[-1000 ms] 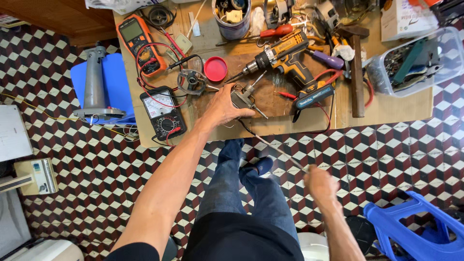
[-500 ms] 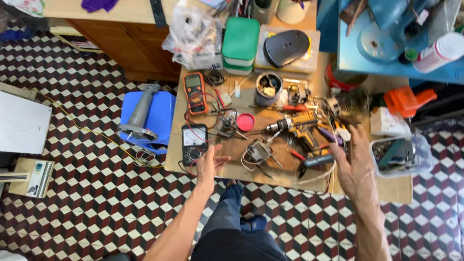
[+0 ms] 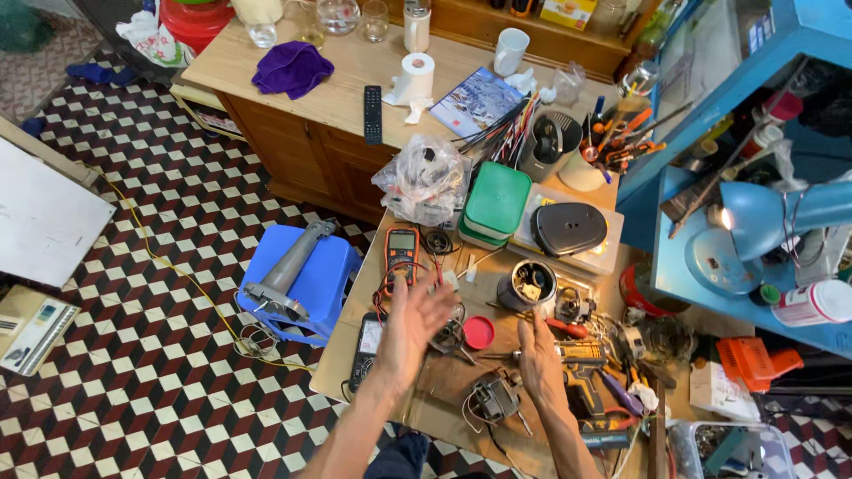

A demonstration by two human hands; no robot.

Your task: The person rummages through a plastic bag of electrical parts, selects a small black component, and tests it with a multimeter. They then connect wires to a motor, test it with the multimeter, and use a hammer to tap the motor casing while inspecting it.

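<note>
Hovering above the cluttered wooden counter (image 3: 417,404), both hands are empty and spread open. The left hand (image 3: 410,326) is raised with fingers splayed, palm turned toward the right, over the near end of an orange multimeter (image 3: 401,253) and just above a black meter (image 3: 366,348) that lies at the counter's left edge. The right hand (image 3: 539,357) is held lower, fingers extended and loosely apart, its fingertips reaching toward a small red-handled tool (image 3: 568,328); it touches nothing that can be made out. Between the two hands sits a round red lid (image 3: 478,333), flat on the wood. Just below the right wrist lies a small motor part with copper windings (image 3: 493,399), and to the right of the hand a yellow-and-black cordless drill (image 3: 587,372) lies on its side among loose tools and wires. Beyond the fingertips stands a dark cylindrical can (image 3: 525,286) filled with small parts. Farther back are a stack of green-lidded containers (image 3: 497,202), a black oval part (image 3: 568,228) resting on a clear box, and a clear plastic bag (image 3: 424,182) of odds and ends. To the left of the counter, a blue plastic stool (image 3: 330,275) carries a grey metal tube (image 3: 293,266). Behind stands a wooden cabinet (image 3: 302,155) bearing a purple cloth (image 3: 293,68), a black remote (image 3: 373,113) and a roll of paper (image 3: 414,78). At the far right, a blue lamp (image 3: 759,217) is lit.
</note>
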